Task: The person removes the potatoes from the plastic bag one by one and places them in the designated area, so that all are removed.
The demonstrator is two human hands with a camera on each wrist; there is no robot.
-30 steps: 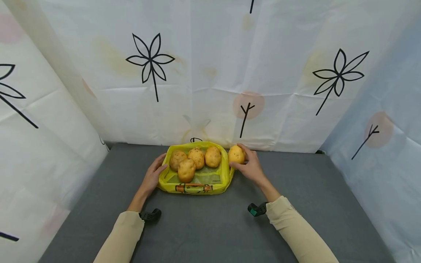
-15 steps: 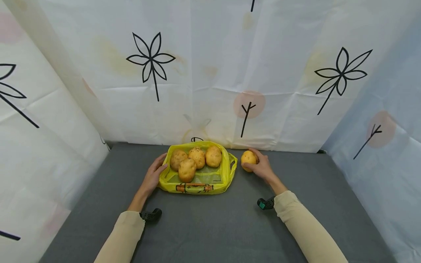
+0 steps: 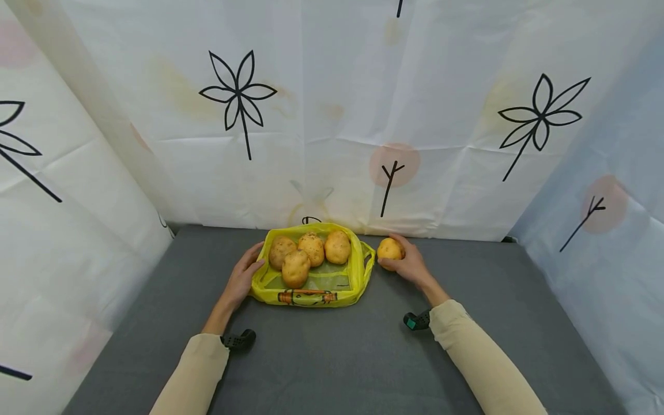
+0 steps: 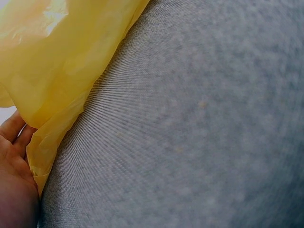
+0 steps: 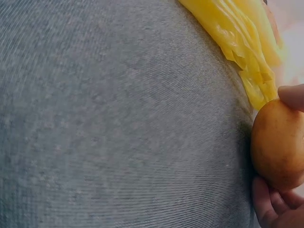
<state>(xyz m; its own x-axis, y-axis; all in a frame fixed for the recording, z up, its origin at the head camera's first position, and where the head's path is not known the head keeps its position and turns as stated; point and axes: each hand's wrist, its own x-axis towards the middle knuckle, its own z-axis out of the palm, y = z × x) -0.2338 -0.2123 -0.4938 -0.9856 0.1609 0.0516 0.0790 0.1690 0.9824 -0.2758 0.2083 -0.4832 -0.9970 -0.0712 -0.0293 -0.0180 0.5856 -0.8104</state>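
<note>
A yellow plastic bag point(image 3: 355, 279) lies wide open on the dark grey table, with a printed strip on its near side. Inside are several potatoes point(image 3: 296, 269), grouped toward the left and back. My left hand point(image 3: 242, 276) rests against the bag's left side, its thumb at the rim. In the left wrist view, part of that hand point(image 4: 14, 166) touches the yellow plastic. To the right of the bag, my right hand point(image 3: 412, 264) grips one potato point(image 3: 389, 250) between thumb and fingers. The right wrist view shows this potato point(image 5: 278, 145) close to the table surface.
The grey tabletop point(image 3: 321, 357) stretches in front of the bag and to both sides. White patterned cloth point(image 3: 332, 115) hangs behind and at both sides. A loop-like bag handle point(image 3: 369, 259) sticks out toward the potato in my right hand.
My right hand has carried the potato from the bag's right edge off to the right, then slightly back left. The right handle of the bag now shows. My left hand stays put.
</note>
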